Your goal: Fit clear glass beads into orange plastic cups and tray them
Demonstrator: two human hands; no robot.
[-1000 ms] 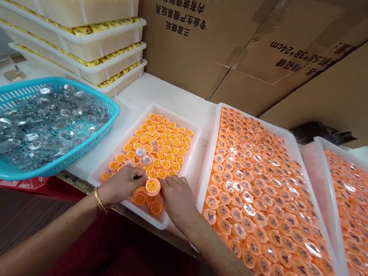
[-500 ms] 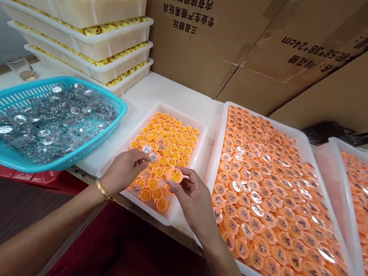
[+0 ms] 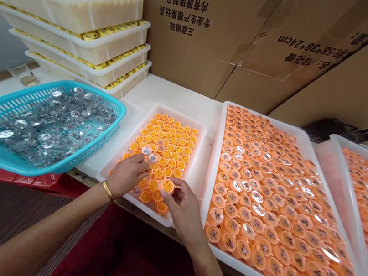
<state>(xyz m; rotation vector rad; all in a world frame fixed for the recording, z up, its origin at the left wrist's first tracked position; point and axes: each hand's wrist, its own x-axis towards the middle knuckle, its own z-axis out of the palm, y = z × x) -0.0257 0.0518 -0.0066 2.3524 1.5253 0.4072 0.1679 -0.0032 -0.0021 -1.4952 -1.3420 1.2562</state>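
Over the small white tray [image 3: 197,151], my right hand [image 3: 185,205] pinches a small round orange cup [image 3: 167,185] with yellow pieces inside. The cup's open top faces up. To its left, my left hand [image 3: 126,174] has its fingers curled together over the tray. What they hold, if anything, is hidden. Just beyond those fingertips, clear round lids [image 3: 146,150] lie on top of the cups. Rows of similar orange cups [image 3: 168,135] with yellow contents fill much of the tray.
A blue basket [image 3: 72,167] of clear plastic lids stands at left, with stacked white trays [image 3: 89,52] of yellow items behind it. At right, large trays [image 3: 217,161] hold orange cups with printed tops. Cardboard boxes [image 3: 188,60] line the back. A plastic cup [image 3: 23,75] stands far left.
My right hand has moved slightly left and down with the orange cup, closer to my left hand. My left hand has shifted a little down.
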